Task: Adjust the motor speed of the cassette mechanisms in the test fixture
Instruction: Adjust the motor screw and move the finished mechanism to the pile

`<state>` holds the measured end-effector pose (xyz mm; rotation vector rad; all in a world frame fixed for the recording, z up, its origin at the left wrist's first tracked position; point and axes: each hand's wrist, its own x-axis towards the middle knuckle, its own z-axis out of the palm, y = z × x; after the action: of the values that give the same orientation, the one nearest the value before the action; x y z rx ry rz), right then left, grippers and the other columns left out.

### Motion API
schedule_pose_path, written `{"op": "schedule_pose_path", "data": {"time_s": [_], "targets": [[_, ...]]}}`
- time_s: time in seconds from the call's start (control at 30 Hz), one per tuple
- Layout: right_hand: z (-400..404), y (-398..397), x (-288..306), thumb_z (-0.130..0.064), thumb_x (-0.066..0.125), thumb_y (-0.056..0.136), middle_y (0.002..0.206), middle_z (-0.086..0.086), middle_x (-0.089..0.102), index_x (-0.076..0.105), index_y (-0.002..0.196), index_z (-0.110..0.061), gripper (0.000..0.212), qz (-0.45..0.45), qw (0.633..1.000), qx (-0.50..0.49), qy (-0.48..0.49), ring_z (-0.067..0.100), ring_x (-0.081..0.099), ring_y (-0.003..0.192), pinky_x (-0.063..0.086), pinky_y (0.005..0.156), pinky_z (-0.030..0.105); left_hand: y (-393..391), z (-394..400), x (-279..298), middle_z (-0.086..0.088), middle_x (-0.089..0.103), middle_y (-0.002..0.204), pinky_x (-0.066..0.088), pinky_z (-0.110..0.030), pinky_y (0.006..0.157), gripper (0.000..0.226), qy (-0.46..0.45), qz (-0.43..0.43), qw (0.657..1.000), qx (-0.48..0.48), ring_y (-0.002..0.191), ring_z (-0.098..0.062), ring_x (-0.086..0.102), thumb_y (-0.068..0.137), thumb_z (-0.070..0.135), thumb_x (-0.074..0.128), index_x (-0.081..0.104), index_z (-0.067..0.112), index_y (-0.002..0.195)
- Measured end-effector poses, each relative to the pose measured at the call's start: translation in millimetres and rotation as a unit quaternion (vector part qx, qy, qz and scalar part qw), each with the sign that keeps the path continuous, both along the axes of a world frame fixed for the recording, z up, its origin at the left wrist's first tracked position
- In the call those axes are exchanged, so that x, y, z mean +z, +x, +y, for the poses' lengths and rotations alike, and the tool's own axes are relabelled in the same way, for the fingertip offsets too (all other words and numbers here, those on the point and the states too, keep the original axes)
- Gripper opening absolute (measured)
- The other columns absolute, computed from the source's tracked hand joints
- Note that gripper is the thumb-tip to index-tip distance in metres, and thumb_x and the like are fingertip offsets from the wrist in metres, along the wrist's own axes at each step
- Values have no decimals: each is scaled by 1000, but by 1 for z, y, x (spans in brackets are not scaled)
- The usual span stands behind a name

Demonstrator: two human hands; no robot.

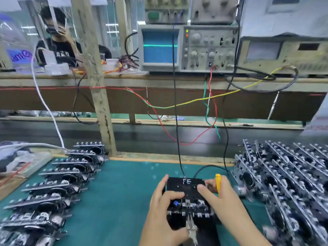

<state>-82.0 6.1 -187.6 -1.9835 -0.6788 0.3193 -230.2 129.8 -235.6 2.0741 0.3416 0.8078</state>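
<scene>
Nearest to us, our left hand (164, 206) grips the left edge of the black test fixture (188, 189), thumb laid across its flat top and fingers curled round the side; the fixture sits on the green bench mat (120, 192), low and centre, with pale letters scrawled on its matte top plate. A cassette mechanism (190, 206) of black plastic and bright stamped metal shows at its near edge, though its lower part blurs into shadow and a metal clip there is hard to read. Our right hand (215, 190) clasps a yellow-handled screwdriver (218, 185) while its thumb rests on the fixture top; the blade and tip are hidden behind the fingers. To the left lies a slanting row of mechanisms (58, 183), to the right a dense stack of mechanisms (284, 174), both smeared and cut off by the frame edge. Red, green, yellow and black wires (209, 103) loop upward. Beyond, on a worn wooden shelf (159, 80), stands a boxy grey oscilloscope (188, 47) with a glowing line on its blue screen, and a person (56, 41) sits behind, blurred.
</scene>
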Motion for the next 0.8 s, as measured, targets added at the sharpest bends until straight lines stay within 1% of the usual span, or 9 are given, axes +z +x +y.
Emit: {"op": "schedule_pose_path", "data": {"time_s": [0.1,0.17,0.23,0.3,0.4,0.5,0.57,0.7,0.8], "targets": [[-4,-1,10,-50,66,89,96,-14,54,44,92,-30,30,-138,988,-3,-64,9,52,96,37,72,30,-5,18,4,39,-12,150,16,-7,115,98,-44,109,990,-82,152,-3,-3,73,65,79,7,74,139],[-6,-4,17,-33,63,96,90,-7,51,43,86,-24,24,-199,980,-6,-19,15,45,91,31,72,32,-1,22,4,40,-10,150,15,-6,113,98,-37,116,989,-82,152,-3,-3,72,64,80,11,71,142],[-10,-8,25,-14,54,99,84,-2,48,43,81,-18,22,-218,976,6,30,12,42,88,33,76,29,4,8,-1,45,-4,152,25,-22,118,85,3,68,997,-28,150,1,10,66,52,87,35,67,132],[-13,-12,37,-10,50,100,86,-6,50,49,84,-21,19,-236,970,41,36,5,43,89,36,79,22,2,-3,-8,40,7,156,35,-31,111,73,27,3,999,32,146,4,25,61,45,89,50,58,121],[-17,-19,55,-14,59,97,90,-14,56,57,91,-26,14,-271,958,71,55,2,50,92,38,80,17,0,-8,-7,39,8,157,36,-33,108,70,18,-12,999,47,145,6,24,63,48,88,50,57,122],[-20,-32,67,-26,61,94,90,-13,61,58,91,-30,5,-260,953,37,152,9,58,90,43,77,16,-2,-11,-1,40,6,156,34,-26,107,71,12,-15,999,47,145,10,19,64,47,86,47,60,122],[-18,-38,70,-21,64,93,91,-13,64,62,90,-27,7,-216,956,40,194,11,62,90,45,75,13,-4,-13,2,42,5,155,33,-19,103,72,9,-10,999,39,144,13,17,64,44,85,45,61,121],[-14,-38,62,-10,71,90,86,-11,66,64,86,-21,14,-177,966,61,179,12,64,83,46,70,13,-4,-13,2,42,6,154,31,-5,97,73,13,-9,999,38,141,16,17,62,43,86,46,62,120],[-14,-36,56,-11,73,90,86,-10,64,65,83,-25,17,-177,967,57,174,14,63,83,49,69,19,-4,-13,2,43,5,154,30,-5,96,73,15,-5,999,38,140,19,15,63,41,86,46,62,120]]}}
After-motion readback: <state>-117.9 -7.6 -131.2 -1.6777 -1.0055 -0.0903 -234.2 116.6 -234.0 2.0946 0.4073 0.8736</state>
